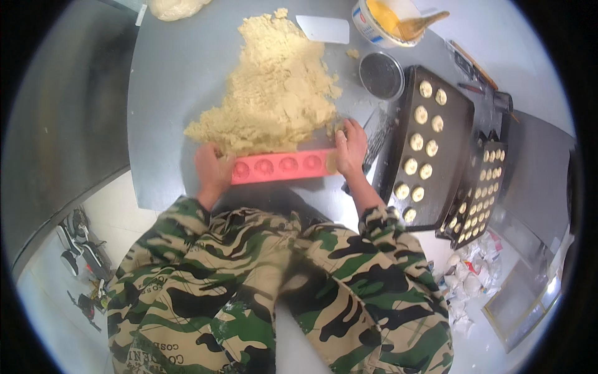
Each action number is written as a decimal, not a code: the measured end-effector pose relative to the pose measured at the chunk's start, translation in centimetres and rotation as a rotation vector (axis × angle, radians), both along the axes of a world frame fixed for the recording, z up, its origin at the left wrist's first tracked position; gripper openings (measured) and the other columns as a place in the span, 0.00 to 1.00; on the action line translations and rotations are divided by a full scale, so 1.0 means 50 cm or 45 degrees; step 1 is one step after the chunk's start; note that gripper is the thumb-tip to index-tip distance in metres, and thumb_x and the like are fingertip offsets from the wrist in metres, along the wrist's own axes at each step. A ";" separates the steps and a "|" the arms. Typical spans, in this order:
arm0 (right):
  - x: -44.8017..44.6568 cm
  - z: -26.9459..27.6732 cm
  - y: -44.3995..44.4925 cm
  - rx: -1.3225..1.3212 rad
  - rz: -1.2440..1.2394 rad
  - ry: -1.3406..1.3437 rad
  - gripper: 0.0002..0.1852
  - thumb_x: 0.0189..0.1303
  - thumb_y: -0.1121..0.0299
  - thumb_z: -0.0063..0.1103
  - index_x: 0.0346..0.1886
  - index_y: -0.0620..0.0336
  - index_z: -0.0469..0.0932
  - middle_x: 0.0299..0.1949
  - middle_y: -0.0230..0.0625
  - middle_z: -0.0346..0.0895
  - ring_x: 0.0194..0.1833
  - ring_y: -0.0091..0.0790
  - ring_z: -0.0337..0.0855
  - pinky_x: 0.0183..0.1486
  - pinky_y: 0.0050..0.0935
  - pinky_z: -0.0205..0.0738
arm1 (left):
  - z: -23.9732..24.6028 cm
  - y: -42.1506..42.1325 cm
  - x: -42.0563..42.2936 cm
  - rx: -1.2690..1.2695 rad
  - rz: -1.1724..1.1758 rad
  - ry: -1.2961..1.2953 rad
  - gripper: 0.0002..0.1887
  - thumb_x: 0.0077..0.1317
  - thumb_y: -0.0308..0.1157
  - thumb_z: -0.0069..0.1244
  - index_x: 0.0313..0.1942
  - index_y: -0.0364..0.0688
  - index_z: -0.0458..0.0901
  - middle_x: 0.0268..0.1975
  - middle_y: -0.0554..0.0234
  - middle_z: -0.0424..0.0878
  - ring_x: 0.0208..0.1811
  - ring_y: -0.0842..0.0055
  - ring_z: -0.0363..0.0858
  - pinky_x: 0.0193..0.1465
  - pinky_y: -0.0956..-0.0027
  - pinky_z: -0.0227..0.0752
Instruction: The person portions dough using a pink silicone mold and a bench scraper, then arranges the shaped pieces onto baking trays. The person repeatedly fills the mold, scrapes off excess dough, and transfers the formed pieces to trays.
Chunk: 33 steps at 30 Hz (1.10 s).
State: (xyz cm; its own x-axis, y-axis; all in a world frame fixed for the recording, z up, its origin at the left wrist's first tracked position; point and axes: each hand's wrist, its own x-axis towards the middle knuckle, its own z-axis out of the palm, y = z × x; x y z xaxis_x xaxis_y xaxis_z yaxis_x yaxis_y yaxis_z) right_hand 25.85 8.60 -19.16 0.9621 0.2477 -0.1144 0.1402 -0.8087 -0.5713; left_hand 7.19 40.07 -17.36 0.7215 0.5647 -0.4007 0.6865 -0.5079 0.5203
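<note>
A pink multi-cavity mould (pixel 288 165) lies level in front of my body, its round ridged cavities facing up. My left hand (pixel 212 170) grips its left end and covers that part. At the other end, my right hand (pixel 351 147) grips the mould, fingers towards some dough crumbs. Pale dough (pixel 332 163) sits in the cavity beside my right thumb; several cavities to its left show bare pink. Just beyond the mould spreads a large crumbly heap of yellowish dough (pixel 280 89), its near edge close to the mould's far side.
The metal table (pixel 159 93) carries a white scraper (pixel 323 29), a tub (pixel 366 23) with yellow contents and a wooden-handled brush (pixel 420 25), and a round dark-topped container (pixel 381 75). On the right, a dark baking tray (pixel 451 140) holds shaped dough pieces; another filled tray (pixel 481 201) stands beyond.
</note>
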 end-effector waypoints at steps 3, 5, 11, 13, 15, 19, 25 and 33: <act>0.036 0.029 0.109 0.256 0.149 -0.078 0.29 0.69 0.57 0.61 0.66 0.69 0.77 0.72 0.55 0.72 0.73 0.59 0.68 0.76 0.50 0.60 | -0.001 -0.009 0.050 0.217 -0.131 -0.601 0.34 0.66 0.47 0.62 0.61 0.29 0.75 0.61 0.35 0.78 0.64 0.41 0.74 0.69 0.47 0.67; 0.057 0.026 0.220 0.367 0.350 -0.156 0.29 0.69 0.59 0.61 0.68 0.67 0.76 0.69 0.56 0.74 0.71 0.62 0.71 0.76 0.50 0.62 | -0.026 -0.038 0.133 0.432 -0.208 -0.559 0.39 0.68 0.45 0.60 0.70 0.27 0.67 0.71 0.31 0.69 0.72 0.39 0.67 0.77 0.47 0.59; 0.060 0.016 0.348 -0.188 0.382 0.102 0.18 0.71 0.57 0.59 0.48 0.65 0.85 0.59 0.53 0.82 0.59 0.57 0.80 0.62 0.52 0.72 | -0.056 -0.059 0.251 0.309 -0.188 -0.459 0.29 0.70 0.38 0.56 0.65 0.31 0.72 0.69 0.34 0.72 0.69 0.41 0.70 0.71 0.45 0.64; 0.080 0.014 0.339 -0.229 0.440 0.245 0.17 0.71 0.57 0.58 0.42 0.64 0.85 0.54 0.51 0.84 0.56 0.53 0.81 0.57 0.50 0.73 | -0.048 -0.046 0.248 0.274 -0.222 -0.443 0.20 0.69 0.38 0.56 0.56 0.35 0.78 0.62 0.38 0.79 0.63 0.44 0.76 0.63 0.48 0.70; 0.107 0.014 0.337 -0.016 0.282 0.442 0.18 0.71 0.56 0.58 0.41 0.64 0.85 0.50 0.49 0.85 0.52 0.50 0.82 0.53 0.47 0.75 | -0.037 -0.035 0.256 0.257 -0.232 -0.354 0.14 0.69 0.38 0.57 0.48 0.37 0.81 0.54 0.43 0.84 0.56 0.47 0.80 0.54 0.50 0.74; 0.109 0.045 0.285 0.815 -0.259 0.533 0.20 0.72 0.54 0.60 0.47 0.65 0.85 0.44 0.50 0.85 0.43 0.46 0.83 0.50 0.41 0.77 | -0.008 -0.014 0.294 0.156 -0.126 -0.115 0.13 0.69 0.40 0.59 0.39 0.38 0.82 0.41 0.50 0.87 0.45 0.53 0.85 0.44 0.54 0.76; -0.057 0.110 0.067 0.344 -0.205 0.526 0.20 0.66 0.58 0.69 0.52 0.63 0.87 0.54 0.52 0.85 0.54 0.47 0.85 0.60 0.39 0.77 | 0.033 -0.031 0.165 -0.450 0.200 -0.540 0.13 0.68 0.36 0.60 0.45 0.35 0.84 0.47 0.47 0.86 0.49 0.60 0.84 0.49 0.59 0.75; -0.141 0.050 0.059 -0.016 0.213 -0.455 0.25 0.60 0.58 0.73 0.58 0.59 0.85 0.68 0.57 0.75 0.72 0.62 0.71 0.76 0.63 0.58 | -0.027 -0.085 -0.056 0.182 -0.534 -0.671 0.11 0.67 0.29 0.56 0.47 0.36 0.81 0.57 0.47 0.79 0.61 0.49 0.76 0.69 0.50 0.67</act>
State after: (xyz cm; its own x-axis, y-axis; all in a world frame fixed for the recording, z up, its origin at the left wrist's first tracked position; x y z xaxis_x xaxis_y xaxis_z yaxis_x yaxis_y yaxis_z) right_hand 18.81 11.53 -16.64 0.8884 0.4048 0.2164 0.4587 -0.7645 -0.4530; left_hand 4.37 35.82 -18.70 0.9687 0.2165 0.1212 0.0908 -0.7639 0.6389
